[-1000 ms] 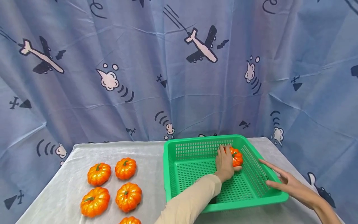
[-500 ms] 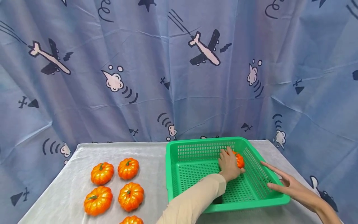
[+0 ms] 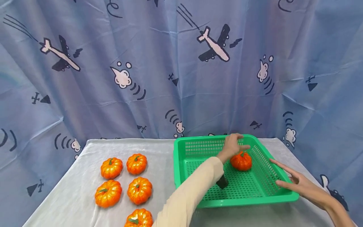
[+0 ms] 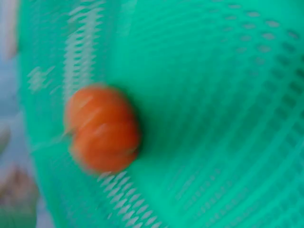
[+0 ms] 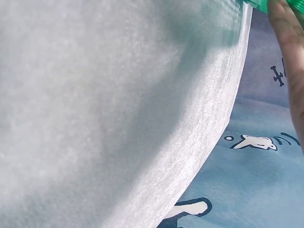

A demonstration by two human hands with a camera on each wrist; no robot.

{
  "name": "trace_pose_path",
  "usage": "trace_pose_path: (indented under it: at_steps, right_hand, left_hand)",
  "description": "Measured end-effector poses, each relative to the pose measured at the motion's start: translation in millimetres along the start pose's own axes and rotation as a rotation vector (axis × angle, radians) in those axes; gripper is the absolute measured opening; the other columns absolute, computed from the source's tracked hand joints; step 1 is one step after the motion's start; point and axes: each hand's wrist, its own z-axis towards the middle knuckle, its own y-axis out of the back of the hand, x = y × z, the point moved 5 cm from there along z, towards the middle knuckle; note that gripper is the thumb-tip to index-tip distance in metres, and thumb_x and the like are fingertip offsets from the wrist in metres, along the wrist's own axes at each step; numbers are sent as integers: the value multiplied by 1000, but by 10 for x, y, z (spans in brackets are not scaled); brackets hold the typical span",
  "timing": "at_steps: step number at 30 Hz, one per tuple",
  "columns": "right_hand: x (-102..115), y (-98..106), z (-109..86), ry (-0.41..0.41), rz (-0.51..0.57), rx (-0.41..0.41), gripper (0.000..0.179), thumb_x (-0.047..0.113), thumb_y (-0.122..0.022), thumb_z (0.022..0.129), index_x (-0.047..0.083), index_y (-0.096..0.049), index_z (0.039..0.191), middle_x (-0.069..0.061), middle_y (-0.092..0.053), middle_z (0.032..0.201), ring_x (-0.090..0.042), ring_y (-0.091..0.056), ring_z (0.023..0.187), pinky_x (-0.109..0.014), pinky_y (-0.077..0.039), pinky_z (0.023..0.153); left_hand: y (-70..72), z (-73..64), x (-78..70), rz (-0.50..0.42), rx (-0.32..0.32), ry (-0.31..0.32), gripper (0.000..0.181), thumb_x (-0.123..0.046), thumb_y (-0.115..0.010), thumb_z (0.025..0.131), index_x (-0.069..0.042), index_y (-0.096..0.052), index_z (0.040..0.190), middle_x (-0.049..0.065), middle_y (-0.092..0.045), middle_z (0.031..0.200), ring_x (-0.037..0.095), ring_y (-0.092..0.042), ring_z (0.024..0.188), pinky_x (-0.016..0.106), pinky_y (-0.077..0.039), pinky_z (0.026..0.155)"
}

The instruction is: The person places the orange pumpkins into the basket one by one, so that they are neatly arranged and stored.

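Note:
My left hand (image 3: 233, 144) hovers at the back right of a green plastic basket (image 3: 218, 203), fingers and thumb apart with nothing between them. Below it, an orange toy pumpkin (image 3: 241, 161) with a green stem sits on the basket floor. The left wrist view shows this pumpkin (image 4: 103, 129) blurred, close to the slotted basket walls. At the basket's right side, my right hand (image 3: 302, 186) rests its extended index finger and thumb on the rim. In the right wrist view, one straight finger (image 5: 287, 42) reaches to the basket's green edge (image 5: 259, 4).
Several orange pumpkins, among them one nearby pumpkin (image 3: 140, 190), lie on the white cloth-covered table (image 3: 68, 189) left of the basket. A dark block (image 3: 222, 182) shows under my left wrist. A blue curtain (image 3: 158, 78) with printed planes hangs behind the table.
My left hand has let go of the pumpkin and lifted up and back, leaving it in the basket. My right hand has stayed at the basket's rim. The head view has shifted slightly.

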Motion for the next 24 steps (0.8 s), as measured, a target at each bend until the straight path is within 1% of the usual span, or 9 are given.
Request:
trace_pose_path:
  at_steps: [1, 3, 5, 7, 9, 12, 16, 20, 24]
  right_hand:
    - [6, 1, 3, 4, -7, -4, 63, 20, -40, 96, 31, -1, 144, -22, 18, 144, -57, 10, 122, -64, -34, 81]
    - [18, 1, 12, 15, -27, -14, 63, 20, -40, 96, 30, -2, 144, -23, 17, 145, -58, 9, 121, -65, -34, 79]
    - [27, -1, 16, 19, -40, -19, 63, 19, -41, 96, 30, -2, 144, -23, 16, 144, -59, 8, 121, -64, -35, 78]
    - [28, 3, 11, 17, -45, -21, 63, 20, -41, 96, 30, -2, 144, -24, 16, 144, -60, 7, 121, -64, -36, 78]
    - [25, 17, -2, 13, -50, -27, 63, 20, -40, 96, 31, -1, 144, -24, 16, 144, -60, 6, 120, -64, -36, 76]
    - [21, 27, 29, 5, -58, -39, 65, 21, -41, 96, 32, 0, 144, -24, 17, 144, -61, 6, 120, -63, -37, 74]
    - [-10, 8, 61, 0, -44, -42, 66, 21, -42, 96, 33, 1, 144, -23, 20, 143, -62, 8, 119, -64, -38, 74]
    - [-30, 9, 59, 4, -25, -38, 66, 19, -41, 96, 33, 1, 144, -23, 22, 143, -63, 8, 117, -62, -40, 72]
    - [-22, 14, 66, -4, -18, -37, 65, 20, -41, 96, 33, 2, 144, -21, 23, 143, -63, 11, 117, -62, -40, 71]
  left_hand:
    - [106, 18, -29, -93, 41, -40, 45, -32, -71, 76, -14, -60, 116, -4, -59, 114, 6, -54, 102, 17, -41, 87]
    - [284, 42, -86, -245, 162, -137, 40, -26, -70, 78, -16, -61, 115, -6, -61, 114, 2, -55, 101, 15, -41, 86]
    - [446, 16, -166, -335, 285, -229, 39, -23, -70, 78, -17, -61, 115, -7, -61, 113, -2, -55, 99, 13, -41, 84]
    - [596, -64, -262, -394, 394, -280, 41, -20, -71, 77, -18, -61, 116, -11, -61, 112, -6, -55, 97, 11, -43, 79]
    - [753, -169, -367, -445, 466, -332, 43, -16, -71, 77, -15, -59, 119, -11, -61, 112, -8, -54, 97, 11, -42, 81]
    - [1025, -353, -443, -507, 496, -373, 44, -11, -70, 77, -10, -58, 119, -8, -61, 113, -6, -53, 100, 12, -41, 85]
    - [1363, -626, -423, -534, 494, -401, 43, -6, -71, 76, -4, -59, 117, -2, -62, 113, -4, -54, 101, 14, -40, 88]
    - [1602, -834, -323, -489, 468, -413, 41, -5, -70, 77, -2, -59, 116, 0, -62, 112, -2, -54, 102, 15, -40, 89]
    - [1756, -973, -163, -498, 434, -434, 38, -4, -69, 77, 1, -60, 114, 6, -62, 113, 1, -55, 104, 19, -41, 91]
